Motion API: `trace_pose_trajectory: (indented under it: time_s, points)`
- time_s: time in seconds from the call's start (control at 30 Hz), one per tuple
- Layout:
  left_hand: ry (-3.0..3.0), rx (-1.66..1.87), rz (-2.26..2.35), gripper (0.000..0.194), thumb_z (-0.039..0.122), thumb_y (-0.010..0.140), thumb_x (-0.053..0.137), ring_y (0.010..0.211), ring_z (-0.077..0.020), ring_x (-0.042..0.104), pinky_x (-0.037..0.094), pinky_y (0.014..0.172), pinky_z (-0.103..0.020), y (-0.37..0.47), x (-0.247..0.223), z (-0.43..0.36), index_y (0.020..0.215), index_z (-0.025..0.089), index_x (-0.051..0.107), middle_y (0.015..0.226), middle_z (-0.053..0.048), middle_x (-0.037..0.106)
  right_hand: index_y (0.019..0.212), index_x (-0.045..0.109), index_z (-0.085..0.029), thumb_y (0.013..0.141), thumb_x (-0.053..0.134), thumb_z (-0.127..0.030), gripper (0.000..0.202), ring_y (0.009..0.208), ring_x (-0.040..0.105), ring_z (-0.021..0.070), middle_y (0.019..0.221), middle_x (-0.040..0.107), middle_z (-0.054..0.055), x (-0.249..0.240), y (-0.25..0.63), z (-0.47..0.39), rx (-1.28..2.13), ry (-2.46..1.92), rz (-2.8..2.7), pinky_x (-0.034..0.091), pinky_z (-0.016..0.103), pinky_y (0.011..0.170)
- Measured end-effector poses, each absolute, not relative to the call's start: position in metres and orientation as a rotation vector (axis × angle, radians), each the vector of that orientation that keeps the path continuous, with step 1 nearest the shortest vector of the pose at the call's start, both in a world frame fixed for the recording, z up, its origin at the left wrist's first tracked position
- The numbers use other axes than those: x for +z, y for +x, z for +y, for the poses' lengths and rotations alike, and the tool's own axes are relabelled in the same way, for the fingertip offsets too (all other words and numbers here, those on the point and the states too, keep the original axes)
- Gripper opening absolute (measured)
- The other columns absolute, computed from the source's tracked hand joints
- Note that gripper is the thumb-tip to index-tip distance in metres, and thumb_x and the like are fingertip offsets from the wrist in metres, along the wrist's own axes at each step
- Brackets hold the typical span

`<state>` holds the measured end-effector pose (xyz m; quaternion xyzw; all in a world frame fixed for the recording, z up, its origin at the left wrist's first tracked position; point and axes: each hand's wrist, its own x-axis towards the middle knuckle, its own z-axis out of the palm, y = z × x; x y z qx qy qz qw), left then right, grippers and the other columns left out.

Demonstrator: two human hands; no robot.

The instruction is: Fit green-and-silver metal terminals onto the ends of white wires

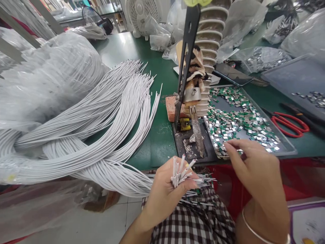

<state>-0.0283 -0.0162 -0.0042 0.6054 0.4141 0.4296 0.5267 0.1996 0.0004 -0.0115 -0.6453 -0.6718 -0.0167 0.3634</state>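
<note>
Step in hand: I judge this as part pick-up; my left hand (165, 189) presents a fistful of wire ends while my right hand (251, 169) reaches into the parts tray (286, 149).
Left hand state: fingers curled tight around a bundle of white wires (179, 171), cut tips fanned upward above the thumb.
Right hand state: fingertips pressed together at the near edge of the tray, pinching at the small green-and-silver parts (236, 118); whether one is already gripped I cannot tell.
Wire location: the gripped ends sit over my lap, just below the table edge (152, 152); the rest of the white wires run left into the large heap (76, 112) on the table.
Wire appearance: thin, round, white-jacketed, ends cut square, some tips showing a dark core; limp and curving under their own weight.
Parts appearance: flat little rectangles, shiny, piled loosely across the tray.
Station: an upright black press fixture (189, 84) stands between the wires and the tray.
Next move, judged: needs one part isolated from the pile and one wire tip singled out from the fan, calling for fine fingertip control.
Nearby: red-handled scissors (289, 123) lie right of the tray.
</note>
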Motion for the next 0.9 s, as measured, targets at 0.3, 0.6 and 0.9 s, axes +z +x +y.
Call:
trace_pose_trajectory:
  time_s: [0.3, 0.6, 0.9]
  points:
    - [1.311, 1.087, 1.077, 0.016, 0.018, 0.092, 0.065, 0.078, -0.0188, 0.067, 0.052, 0.074, -0.028, -0.014, -0.003, -0.018, 0.082, 0.018, 0.077, 0.085, -0.005, 0.076, 0.078, 0.069, -0.022, 0.098, 0.054, -0.045, 0.034, 0.071, 0.065, 0.0196, 0.075, 0.072, 0.004, -0.023, 0.205, 0.015, -0.078, -1.677, -1.727, 0.043, 0.033, 0.060]
    - [1.352, 1.066, 1.145, 0.024, 0.018, 0.092, 0.059, 0.061, -0.0153, 0.058, 0.047, 0.061, -0.027, -0.004, 0.005, -0.012, 0.072, 0.017, 0.072, 0.074, -0.004, 0.072, 0.089, 0.076, -0.025, 0.091, 0.069, -0.025, 0.007, 0.042, 0.058, 0.0094, 0.062, 0.070, -0.004, -0.001, 0.145, -0.031, 0.524, -1.401, -1.422, 0.048, 0.021, 0.042]
    - [1.398, 1.141, 1.148, 0.024, 0.014, 0.090, 0.059, 0.064, -0.0144, 0.060, 0.047, 0.064, -0.024, -0.001, 0.006, -0.010, 0.070, 0.017, 0.070, 0.069, -0.001, 0.071, 0.089, 0.076, -0.025, 0.090, 0.068, -0.022, 0.008, 0.045, 0.062, 0.0098, 0.065, 0.073, -0.003, -0.008, 0.136, -0.032, 0.403, -1.397, -1.387, 0.053, 0.020, 0.046]
